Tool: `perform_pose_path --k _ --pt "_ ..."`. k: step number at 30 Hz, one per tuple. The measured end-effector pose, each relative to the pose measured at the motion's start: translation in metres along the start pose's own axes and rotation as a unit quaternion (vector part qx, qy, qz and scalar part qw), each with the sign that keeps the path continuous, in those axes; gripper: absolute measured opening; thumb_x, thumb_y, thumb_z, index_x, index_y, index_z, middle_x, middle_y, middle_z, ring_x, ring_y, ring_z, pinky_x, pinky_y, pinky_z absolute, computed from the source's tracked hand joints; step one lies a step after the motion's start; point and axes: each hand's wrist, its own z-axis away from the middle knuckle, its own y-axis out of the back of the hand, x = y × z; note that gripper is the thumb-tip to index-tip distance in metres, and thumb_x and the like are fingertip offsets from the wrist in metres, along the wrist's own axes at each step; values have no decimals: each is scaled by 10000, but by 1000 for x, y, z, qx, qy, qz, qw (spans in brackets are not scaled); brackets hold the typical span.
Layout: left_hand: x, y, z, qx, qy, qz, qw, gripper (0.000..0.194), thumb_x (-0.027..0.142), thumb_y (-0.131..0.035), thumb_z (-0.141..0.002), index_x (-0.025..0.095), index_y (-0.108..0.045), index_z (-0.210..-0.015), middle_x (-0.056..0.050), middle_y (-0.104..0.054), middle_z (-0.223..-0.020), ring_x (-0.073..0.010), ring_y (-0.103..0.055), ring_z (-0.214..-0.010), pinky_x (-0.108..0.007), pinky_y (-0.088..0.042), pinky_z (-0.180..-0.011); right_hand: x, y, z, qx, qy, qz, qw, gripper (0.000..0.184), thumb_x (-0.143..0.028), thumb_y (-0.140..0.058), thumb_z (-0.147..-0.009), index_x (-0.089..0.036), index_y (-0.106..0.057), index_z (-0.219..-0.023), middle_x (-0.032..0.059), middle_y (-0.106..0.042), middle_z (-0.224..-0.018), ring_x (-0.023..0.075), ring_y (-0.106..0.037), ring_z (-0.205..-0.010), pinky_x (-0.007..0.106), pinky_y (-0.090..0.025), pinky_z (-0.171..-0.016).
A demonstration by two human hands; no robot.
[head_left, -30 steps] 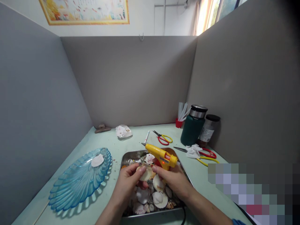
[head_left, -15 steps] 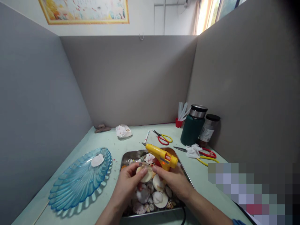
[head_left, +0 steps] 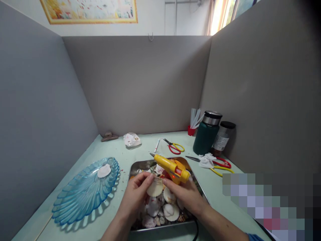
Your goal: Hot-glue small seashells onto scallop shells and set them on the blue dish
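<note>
My left hand (head_left: 136, 190) is closed, pinching a pale cream scallop shell (head_left: 154, 189) between thumb and fingers above the tray. My right hand (head_left: 188, 195) is wrapped round the grip of a yellow hot glue gun (head_left: 168, 165), its nozzle aimed up and to the left and a small red light glowing on its side. The right thumb tip also reaches the shell's upper right edge. Underneath, a metal tray (head_left: 167, 228) holds several seashells (head_left: 171, 212), some whitish, some brown. Part of the tray's contents is hidden behind both hands.
A blue glass scalloped dish (head_left: 82, 197) with a white piece (head_left: 104, 171) stands left. Behind the tray lie scissors (head_left: 175, 147), a marker (head_left: 156, 146) and a white packet (head_left: 132, 140). Larger scissors (head_left: 220, 164), crumpled tissue (head_left: 207, 160), a green flask (head_left: 207, 135) and a jar (head_left: 223, 137) are right.
The shell has been tilted between my fingers, so its pale broad face now shows more. The glue gun stays in my right hand with slight movement. The view has dipped a little.
</note>
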Motion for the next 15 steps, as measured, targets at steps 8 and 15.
perform_pose_path --k 8,15 --pt "0 3 0 -5 12 17 1000 326 463 -717 -685 153 -622 -712 47 -511 -516 -59 -396 -405 -168 -312 -367 2 2 2 -1 11 19 1000 151 -262 -643 -774 -207 -690 -907 35 -711 -885 218 -653 -827 321 -526 -765" --pt "-1 4 -1 -17 3 12 1000 327 459 -705 -701 149 -604 -679 43 -511 -501 -59 -391 -399 -166 -307 -362 4 3 2 1 18 22 1000 148 -285 -637 -782 -203 -699 -888 36 -710 -906 211 -648 -833 317 -526 -776"
